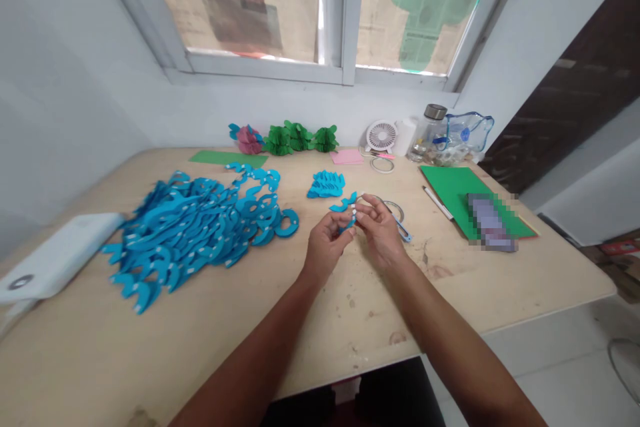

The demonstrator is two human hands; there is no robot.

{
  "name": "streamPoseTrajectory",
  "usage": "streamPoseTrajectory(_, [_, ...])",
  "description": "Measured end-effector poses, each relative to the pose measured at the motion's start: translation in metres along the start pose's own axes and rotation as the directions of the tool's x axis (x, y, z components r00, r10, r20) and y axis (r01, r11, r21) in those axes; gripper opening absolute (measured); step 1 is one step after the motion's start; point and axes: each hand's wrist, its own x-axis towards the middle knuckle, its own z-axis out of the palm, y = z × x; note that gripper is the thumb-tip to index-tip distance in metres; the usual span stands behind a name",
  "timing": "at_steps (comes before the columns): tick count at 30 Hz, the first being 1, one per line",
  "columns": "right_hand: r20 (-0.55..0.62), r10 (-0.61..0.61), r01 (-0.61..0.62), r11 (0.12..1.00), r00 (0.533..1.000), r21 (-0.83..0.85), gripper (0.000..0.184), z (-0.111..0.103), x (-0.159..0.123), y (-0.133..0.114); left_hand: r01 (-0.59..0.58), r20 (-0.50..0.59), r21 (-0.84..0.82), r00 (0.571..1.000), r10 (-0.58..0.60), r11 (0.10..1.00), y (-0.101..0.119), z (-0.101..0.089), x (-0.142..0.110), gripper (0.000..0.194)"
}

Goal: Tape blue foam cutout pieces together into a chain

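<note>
Appears to be at the step of handling a small white patch (354, 208) on a blue paper piece (344, 204), working with both hands at once over the middle of the tabletop (280, 320). With the left hand (331, 240), grips the piece narrowly between thumb and curled fingers; with the right hand (379, 227), pinches at the right end, with fingers close together beside the white patch. Cannot tell, at this size, the exact contact on the patch itself. Seems to call next for a steady hold on the left and fine fingertip control on the right, so as not to crease the thin material. Locate the blue paper piece between the two sets of fingers, touching both hands, partly hidden by them and partly projecting beyond them toward the window side. Just beyond, note a small stack of blue pieces (326, 185); to the left, well apart from the left hand, a large pile of blue pieces (190, 227) with white marks. Just beside the right hand, note a light-blue tool (405, 234) of unclear type and a ring-shaped item (399, 209).
</note>
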Motion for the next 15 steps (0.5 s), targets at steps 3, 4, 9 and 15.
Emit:
streamPoseTrajectory(3, [-0.008,0.017,-0.017,0.999,1.000,0.040,0.043,0.0001,-0.0004,-0.0013,-0.003,-0.020,-0.020,1.000,0.003,1.000,-0.0014,0.0007,0.0003,0.025])
streamPoseTrajectory(4, [-0.007,0.023,-0.023,0.998,1.000,0.050,0.042,0.0002,-0.0006,-0.0020,-0.004,-0.020,-0.019,1.000,0.004,1.000,-0.0015,0.0009,0.0003,0.025])
streamPoseTrajectory(9, [0.000,0.038,-0.037,0.998,0.999,0.055,0.044,0.0023,-0.0027,-0.0060,-0.003,-0.020,0.014,1.000,0.003,1.000,-0.0007,0.0008,-0.0004,0.023])
streamPoseTrajectory(15, [-0.005,0.025,-0.025,0.999,1.000,0.029,0.045,0.0024,-0.0024,-0.0049,-0.007,0.005,0.035,1.000,0.007,0.999,-0.0009,0.0004,-0.0001,0.024])
